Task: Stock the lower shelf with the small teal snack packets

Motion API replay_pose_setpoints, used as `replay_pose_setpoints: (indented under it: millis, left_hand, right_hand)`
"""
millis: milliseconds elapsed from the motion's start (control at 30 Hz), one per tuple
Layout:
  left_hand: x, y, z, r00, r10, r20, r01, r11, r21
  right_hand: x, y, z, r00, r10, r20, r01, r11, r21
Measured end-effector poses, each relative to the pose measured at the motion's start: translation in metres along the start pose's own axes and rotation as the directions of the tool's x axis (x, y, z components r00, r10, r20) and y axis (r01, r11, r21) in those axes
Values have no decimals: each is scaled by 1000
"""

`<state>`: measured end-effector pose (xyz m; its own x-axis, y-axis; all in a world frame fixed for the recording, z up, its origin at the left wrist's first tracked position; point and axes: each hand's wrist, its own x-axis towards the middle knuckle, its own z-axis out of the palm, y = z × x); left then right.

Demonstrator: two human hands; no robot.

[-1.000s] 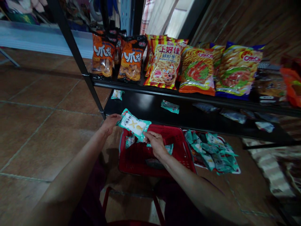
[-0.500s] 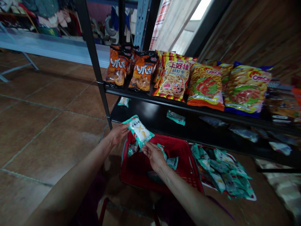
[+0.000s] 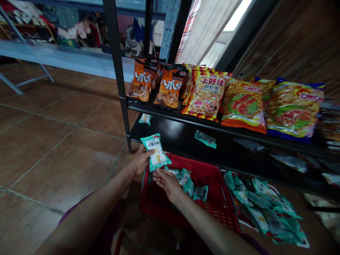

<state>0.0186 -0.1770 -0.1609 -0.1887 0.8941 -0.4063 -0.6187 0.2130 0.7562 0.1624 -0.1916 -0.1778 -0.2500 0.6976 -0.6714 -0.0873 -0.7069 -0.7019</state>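
The left hand [image 3: 138,163] pinches the left edge of a small teal snack packet [image 3: 156,152] and the right hand [image 3: 166,180] grips its near bottom edge, both closed on it, holding it upright just above the far left corner of the red basket [image 3: 212,209], in front of the black lower shelf [image 3: 172,132]. It looks light, soft and crinkly, likely slick film, so the sealed edges seem the surest hold; more teal packets [image 3: 265,205] lie heaped right of the basket, and big snack bags [image 3: 205,94] line the shelf above
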Motion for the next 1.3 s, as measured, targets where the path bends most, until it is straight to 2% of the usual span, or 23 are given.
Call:
replay_pose_setpoints:
  millis: [100,200,333,533,733,900,1067,1300]
  left_hand:
    - [14,2,-9,997,23,-70,-20,998,54]
    - [33,10,-21,993,38,-109,-28,995,96]
    - [60,22,-34,992,50,-117,-32,988,152]
    - [85,34,-44,998,63,18,-65,992,104]
    - [100,39,-53,993,99,69,-106,990,95]
    - [116,38,-59,990,134,-34,-129,985,114]
    - [131,32,-62,972,178,-155,-154,976,153]
    - [137,32,-65,963,237,-127,-202,950,239]
  right_hand:
    - [12,0,-5,992,-107,-73,102,992,-70]
    - [33,-8,-7,945,-290,-154,284,957,-60]
    - [67,-30,9,918,-390,-71,388,921,-43]
    - [110,-48,46,920,-392,26,393,919,-33]
    - [135,-45,58,914,-402,51,399,915,62]
    - [146,-47,65,896,-435,91,424,898,117]
    - [156,-48,72,888,-454,70,442,886,137]
    - [168,-46,79,893,-448,44,443,892,94]
